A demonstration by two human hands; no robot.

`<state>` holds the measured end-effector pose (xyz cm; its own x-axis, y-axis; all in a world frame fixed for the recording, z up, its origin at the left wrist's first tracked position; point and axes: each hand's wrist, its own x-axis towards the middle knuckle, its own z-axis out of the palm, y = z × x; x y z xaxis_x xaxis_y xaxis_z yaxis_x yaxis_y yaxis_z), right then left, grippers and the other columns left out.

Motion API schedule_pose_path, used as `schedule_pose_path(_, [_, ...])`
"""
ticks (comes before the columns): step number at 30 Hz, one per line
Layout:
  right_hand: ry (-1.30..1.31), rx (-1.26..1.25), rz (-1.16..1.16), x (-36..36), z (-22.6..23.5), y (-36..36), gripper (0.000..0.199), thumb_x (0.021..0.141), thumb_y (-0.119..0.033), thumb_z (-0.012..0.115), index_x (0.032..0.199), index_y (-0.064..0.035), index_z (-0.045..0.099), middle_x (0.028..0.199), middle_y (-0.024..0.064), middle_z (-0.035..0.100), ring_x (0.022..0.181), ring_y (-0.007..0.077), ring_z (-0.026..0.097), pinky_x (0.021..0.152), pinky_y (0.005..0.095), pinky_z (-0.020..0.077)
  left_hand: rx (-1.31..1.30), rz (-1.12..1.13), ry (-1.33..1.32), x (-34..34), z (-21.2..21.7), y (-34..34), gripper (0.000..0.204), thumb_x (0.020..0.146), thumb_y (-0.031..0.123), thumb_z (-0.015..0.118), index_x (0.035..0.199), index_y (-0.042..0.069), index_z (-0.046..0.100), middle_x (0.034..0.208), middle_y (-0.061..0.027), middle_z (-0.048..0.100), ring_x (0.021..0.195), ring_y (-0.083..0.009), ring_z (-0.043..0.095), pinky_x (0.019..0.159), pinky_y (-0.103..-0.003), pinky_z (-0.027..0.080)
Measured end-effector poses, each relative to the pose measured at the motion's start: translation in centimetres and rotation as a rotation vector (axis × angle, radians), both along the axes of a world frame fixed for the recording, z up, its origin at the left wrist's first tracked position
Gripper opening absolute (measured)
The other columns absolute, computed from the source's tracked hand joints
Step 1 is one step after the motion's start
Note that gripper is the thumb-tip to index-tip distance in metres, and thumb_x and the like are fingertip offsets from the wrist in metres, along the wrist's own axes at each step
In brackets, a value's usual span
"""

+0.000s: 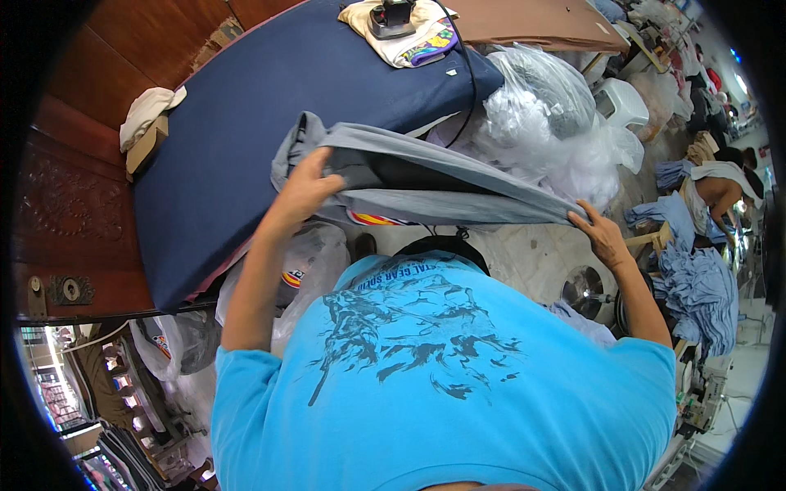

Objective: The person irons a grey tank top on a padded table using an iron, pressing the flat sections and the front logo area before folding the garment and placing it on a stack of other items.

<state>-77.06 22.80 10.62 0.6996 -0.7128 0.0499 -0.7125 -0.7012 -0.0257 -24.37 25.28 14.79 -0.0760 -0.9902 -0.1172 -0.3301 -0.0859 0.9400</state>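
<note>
The left hand (304, 190) and right hand (602, 233) each grip an end of a gray garment (426, 184), stretching it flat between them. It hangs just above the blue padded surface (246, 123), with an iron (393, 16) well beyond the hands.

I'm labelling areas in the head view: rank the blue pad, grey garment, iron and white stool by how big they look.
1. blue pad
2. grey garment
3. white stool
4. iron

Stool and iron look close in size, so their order is unsure.

left hand (304, 190) fingers clenched, right hand (600, 233) pinching, arms outstretched
</note>
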Motion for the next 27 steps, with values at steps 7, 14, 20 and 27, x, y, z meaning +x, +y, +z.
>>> schedule_pose_path(7, [0.061, 0.062, -0.053, -1.9, -0.7, 4.1, 0.074, 0.066, 0.011, 0.048, 0.125, -0.0341, 0.044, 0.134, 0.0109, 0.039, 0.076, 0.0302, 0.060, 0.063, 0.0363, 0.0490, 0.066, 0.060, 0.158, -3.2, -5.4, -4.2, 0.049, 0.069, 0.006, 0.052, 0.117, -0.004, 0.047, 0.103, -0.0067, 0.054, 0.086, -0.0129, 0.052, 0.074, -0.024, 0.043])
schedule_pose_path(14, [-0.081, 0.162, -0.232, 0.6, -1.6, 4.6, 0.052, 0.073, 0.006, 0.046, 0.118, -0.0194, 0.047, 0.125, 0.0096, 0.047, 0.082, 0.0307, 0.059, 0.069, 0.0370, 0.0482, -0.020, -0.052, -0.167, -1.7, -2.9, -6.0, 0.049, 0.064, -0.001, 0.047, 0.112, -0.004, 0.050, 0.102, -0.0076, 0.055, 0.092, -0.0167, 0.053, 0.084, -0.025, 0.039])
schedule_pose_path(20, [-0.898, 0.616, -0.735, 1.4, -7.0, 2.9, 0.031, 0.081, -0.005, 0.047, 0.111, -0.0055, 0.053, 0.111, 0.0065, 0.055, 0.088, 0.0214, 0.056, 0.075, 0.0344, 0.0465, -0.078, -0.061, -0.154, -1.3, -0.5, -5.0, 0.045, 0.063, -0.001, 0.046, 0.108, -0.005, 0.051, 0.096, -0.0078, 0.056, 0.089, -0.0145, 0.052, 0.082, -0.024, 0.040])
schedule_pose_path(27, [-1.941, 1.369, -0.495, 5.9, -6.9, 0.6, 0.018, 0.083, -0.007, 0.055, 0.100, -0.0093, 0.059, 0.096, 0.0018, 0.060, 0.083, 0.0141, 0.055, 0.077, 0.0319, 0.0445, -0.139, 0.099, -0.132, 2.0, 1.3, -2.9, 0.045, 0.065, 0.000, 0.045, 0.110, -0.007, 0.049, 0.098, -0.0085, 0.056, 0.091, -0.0151, 0.053, 0.084, -0.024, 0.039])
